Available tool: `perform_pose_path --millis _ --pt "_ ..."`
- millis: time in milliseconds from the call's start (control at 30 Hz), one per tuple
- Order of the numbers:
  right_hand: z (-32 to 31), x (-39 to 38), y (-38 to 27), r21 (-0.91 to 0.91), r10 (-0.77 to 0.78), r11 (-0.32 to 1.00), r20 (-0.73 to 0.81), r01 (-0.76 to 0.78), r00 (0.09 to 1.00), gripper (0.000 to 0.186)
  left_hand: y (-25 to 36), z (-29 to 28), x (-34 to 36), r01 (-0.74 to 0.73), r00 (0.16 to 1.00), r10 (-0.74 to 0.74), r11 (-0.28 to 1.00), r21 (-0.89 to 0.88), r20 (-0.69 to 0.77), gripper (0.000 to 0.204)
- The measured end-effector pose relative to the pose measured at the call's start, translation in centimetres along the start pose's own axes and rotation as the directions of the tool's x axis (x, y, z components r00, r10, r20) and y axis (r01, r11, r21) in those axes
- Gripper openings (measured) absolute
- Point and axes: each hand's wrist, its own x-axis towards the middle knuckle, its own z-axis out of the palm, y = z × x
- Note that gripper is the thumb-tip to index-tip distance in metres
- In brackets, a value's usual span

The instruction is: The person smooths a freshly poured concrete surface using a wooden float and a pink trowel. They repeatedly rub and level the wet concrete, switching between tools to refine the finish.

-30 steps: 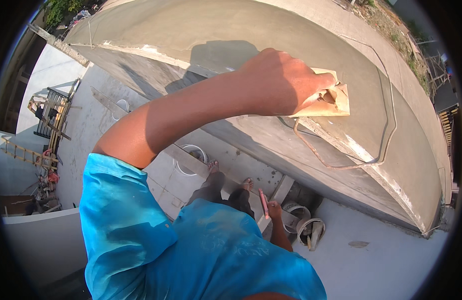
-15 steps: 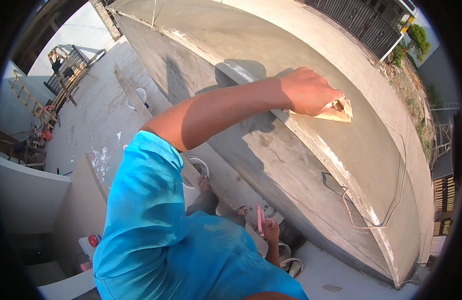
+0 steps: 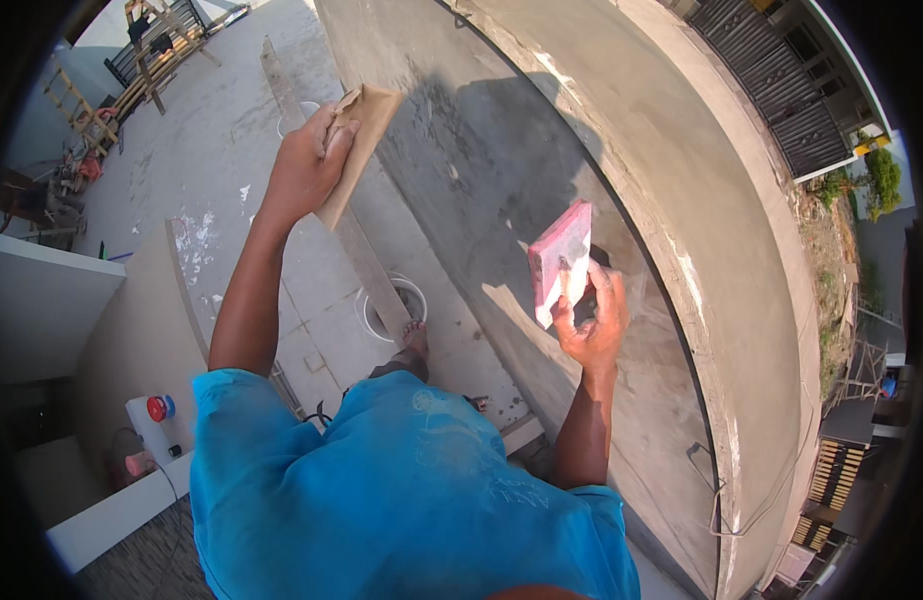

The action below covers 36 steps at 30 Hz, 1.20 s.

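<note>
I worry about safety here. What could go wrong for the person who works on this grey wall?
The person stands barefoot on a narrow plank, with both hands full: the left hand holds a brown pad, the right hand a pink float. A slip may leave no free hand. The white bucket below the plank could be hit.

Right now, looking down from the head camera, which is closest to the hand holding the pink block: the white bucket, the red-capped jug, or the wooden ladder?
1. White bucket, left of the right hand, by the foot.
2. Red-capped jug, low on the left.
3. Wooden ladder, far upper left.
</note>
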Motion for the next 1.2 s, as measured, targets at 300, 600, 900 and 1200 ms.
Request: perform_pose_path --millis 300,600,900,1200 --pt "3.1 0.7 5.3 -0.334 -0.261 0.908 0.025 0.254 0.965 0.041 -20.7 -7.2 -23.6 0.783 0.622 -0.763 0.611 0.114 -0.176 0.038" --pt "2.7 -0.8 7.0 -0.465 -0.207 0.869 -0.03 0.17 0.978 0.056 -21.9 -10.0 -25.9 0.788 0.596 -0.756 0.615 0.016 -0.272 0.038" --pt "6.5 1.4 4.4 -0.383 -0.064 0.923 -0.222 -0.026 0.973 0.055 -22.9 -13.4 -21.6 0.789 0.526 -0.777 0.598 -0.143 -0.346 0.039" --pt "23.2 18.6 3.8 -0.111 -0.151 0.983 -0.003 0.149 0.989 0.045 -22.1 -14.2 11.1 0.264 0.909 -0.337 0.922 -0.285 -0.247 0.026"
